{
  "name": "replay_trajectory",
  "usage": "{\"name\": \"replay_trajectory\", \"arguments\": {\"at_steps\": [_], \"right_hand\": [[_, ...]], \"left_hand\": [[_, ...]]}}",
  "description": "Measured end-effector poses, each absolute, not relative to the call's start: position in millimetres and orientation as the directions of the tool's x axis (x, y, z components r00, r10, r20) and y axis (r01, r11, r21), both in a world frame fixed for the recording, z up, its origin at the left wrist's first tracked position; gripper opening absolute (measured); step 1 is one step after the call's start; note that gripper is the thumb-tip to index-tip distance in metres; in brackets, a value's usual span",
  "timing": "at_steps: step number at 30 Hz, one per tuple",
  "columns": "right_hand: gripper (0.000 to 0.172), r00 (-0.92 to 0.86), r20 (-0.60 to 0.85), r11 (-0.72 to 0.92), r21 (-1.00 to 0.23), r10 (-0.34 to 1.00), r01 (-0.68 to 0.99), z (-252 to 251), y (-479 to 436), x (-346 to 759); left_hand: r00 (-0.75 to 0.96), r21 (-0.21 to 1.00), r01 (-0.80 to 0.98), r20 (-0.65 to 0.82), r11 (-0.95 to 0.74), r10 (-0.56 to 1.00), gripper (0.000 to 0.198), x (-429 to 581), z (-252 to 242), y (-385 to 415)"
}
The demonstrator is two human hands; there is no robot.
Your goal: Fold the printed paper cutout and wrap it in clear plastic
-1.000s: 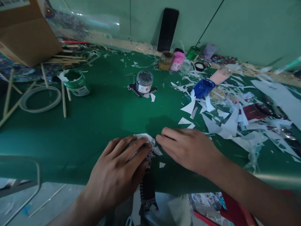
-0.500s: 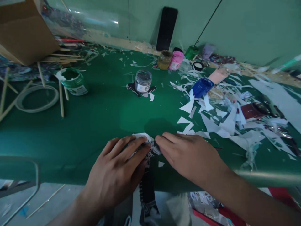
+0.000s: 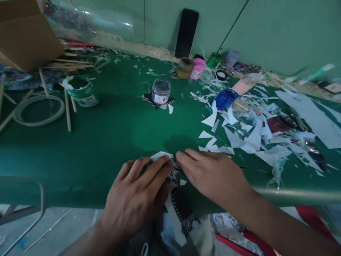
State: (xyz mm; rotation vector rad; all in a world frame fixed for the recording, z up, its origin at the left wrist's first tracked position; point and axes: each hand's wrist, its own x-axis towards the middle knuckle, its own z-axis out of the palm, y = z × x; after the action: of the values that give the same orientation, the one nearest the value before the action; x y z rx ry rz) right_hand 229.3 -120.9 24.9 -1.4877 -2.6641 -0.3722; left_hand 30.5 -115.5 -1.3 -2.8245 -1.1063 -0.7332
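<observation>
At the table's near edge, a paper cut-out (image 3: 181, 204) printed in black and white lies under my hands, its lower end hanging over the edge. My left hand (image 3: 140, 185) holds its upper part against the table, fingers stretched forward and pressed together. My right hand (image 3: 213, 174) is closed, its fingertips pinched at the paper's right side. What sits between those fingertips is hidden. A small white scrap (image 3: 183, 182) lies between the hands. Farther ahead, a clear jar (image 3: 161, 92) of dark contents stands on another black printed cut-out (image 3: 149, 100).
White paper scraps (image 3: 245, 142) cover the right side around a blue paint jar (image 3: 226, 99) and a dark red jar (image 3: 279, 124). At left are a green paint jar (image 3: 82, 92), a tape ring (image 3: 38, 122), sticks and a cardboard box (image 3: 29, 35). A phone (image 3: 187, 33) leans against the wall.
The hanging end of the paper cut-out has swung to the right, showing more of its white margin. My left hand has shifted slightly right; the right hand stays near the same spot.
</observation>
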Motion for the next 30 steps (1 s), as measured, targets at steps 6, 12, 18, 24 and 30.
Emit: {"name": "replay_trajectory", "arguments": {"at_steps": [6, 12, 18, 24, 30], "right_hand": [[0.014, -0.462, 0.156, 0.434, 0.185, 0.873, 0.882, 28, -128, 223], [0.011, -0.435, 0.166, 0.403, 0.192, 0.885, 0.895, 28, -130, 220], [0.012, -0.350, 0.191, 0.312, 0.202, 0.917, 0.928, 28, -137, 213], [0.015, -0.315, 0.177, 0.279, 0.200, 0.932, 0.939, 29, -139, 208], [0.014, -0.309, 0.208, 0.267, 0.206, 0.928, 0.941, 26, -141, 207]], "left_hand": [[0.627, 0.144, 0.649, 0.455, -0.747, 0.632, 0.030, 33, -2, -117], [0.606, 0.121, 0.674, 0.474, -0.729, 0.639, 0.031, 39, -6, -123], [0.577, 0.135, 0.673, 0.520, -0.727, 0.630, 0.029, 38, -10, -124], [0.562, 0.130, 0.687, 0.529, -0.714, 0.637, 0.029, 44, -12, -129], [0.570, 0.146, 0.658, 0.545, -0.739, 0.615, 0.033, 46, -17, -131]]}}
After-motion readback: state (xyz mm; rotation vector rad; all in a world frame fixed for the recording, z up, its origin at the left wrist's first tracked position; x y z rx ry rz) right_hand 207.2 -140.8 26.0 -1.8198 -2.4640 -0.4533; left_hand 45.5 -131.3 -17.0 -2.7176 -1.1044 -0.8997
